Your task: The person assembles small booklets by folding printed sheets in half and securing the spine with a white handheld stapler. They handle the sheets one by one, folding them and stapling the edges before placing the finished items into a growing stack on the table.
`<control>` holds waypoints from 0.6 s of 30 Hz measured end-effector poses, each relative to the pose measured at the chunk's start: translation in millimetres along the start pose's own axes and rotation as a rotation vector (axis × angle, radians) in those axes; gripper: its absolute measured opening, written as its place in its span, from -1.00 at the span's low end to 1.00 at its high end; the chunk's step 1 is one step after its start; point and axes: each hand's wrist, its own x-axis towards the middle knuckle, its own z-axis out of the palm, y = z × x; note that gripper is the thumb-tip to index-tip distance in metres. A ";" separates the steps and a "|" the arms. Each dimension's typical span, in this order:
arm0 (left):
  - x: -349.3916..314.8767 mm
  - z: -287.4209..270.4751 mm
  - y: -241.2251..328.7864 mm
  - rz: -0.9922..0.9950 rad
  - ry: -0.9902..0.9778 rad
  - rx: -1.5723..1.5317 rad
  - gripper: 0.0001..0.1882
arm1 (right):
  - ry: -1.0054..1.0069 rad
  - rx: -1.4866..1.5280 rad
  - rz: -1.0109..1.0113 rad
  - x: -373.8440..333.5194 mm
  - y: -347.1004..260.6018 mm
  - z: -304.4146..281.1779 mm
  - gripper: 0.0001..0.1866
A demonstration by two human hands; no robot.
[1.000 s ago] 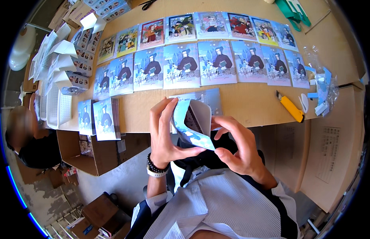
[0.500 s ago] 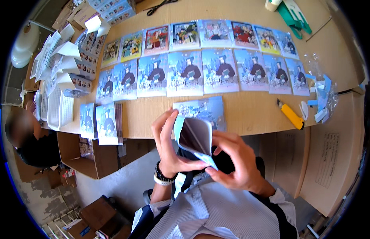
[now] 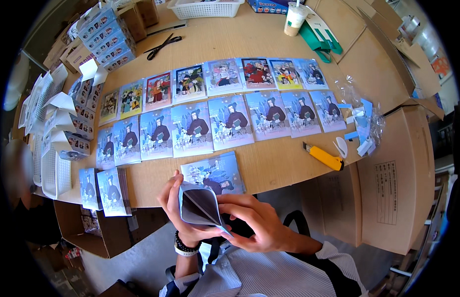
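Between my hands is a light-blue packet (image 3: 198, 210), its mouth spread and facing up, with a greyish inside; whether anything lies in it I cannot tell. My left hand (image 3: 176, 205) grips its left side, the fingers behind and the thumb at the lower corner. My right hand (image 3: 255, 222) pinches the lower right corner, its other fingers curled along the right edge. Just beyond them lies a flat printed blue packet (image 3: 215, 173) on the table. Two rows of picture packets (image 3: 193, 126) spread farther back.
To the left stand blue packet stacks (image 3: 111, 190), a white basket (image 3: 56, 171) and small display boxes (image 3: 84, 119). A yellow cutter (image 3: 325, 157) and plastic scraps (image 3: 363, 126) are at right. Behind are scissors (image 3: 163, 47) and a drink cup (image 3: 294, 20). Below the edge sits an open carton (image 3: 91, 240).
My view has shifted, showing more of the table's far side, the cup and a white basket. The packet stays in both hands, its mouth now turned and looking narrower.
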 end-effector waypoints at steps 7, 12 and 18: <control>2.2 7.1 5.1 0.007 0.025 -0.030 0.37 | -0.021 -0.030 0.052 -0.9 -5.1 -6.3 -0.37; 3.4 8.1 2.3 0.077 0.090 -0.074 0.33 | -0.013 -0.116 -0.010 2.2 -10.1 -4.6 -0.39; 0.8 2.5 -3.7 0.088 0.086 -0.072 0.37 | 0.026 -0.134 -0.044 2.0 -7.8 7.7 -0.41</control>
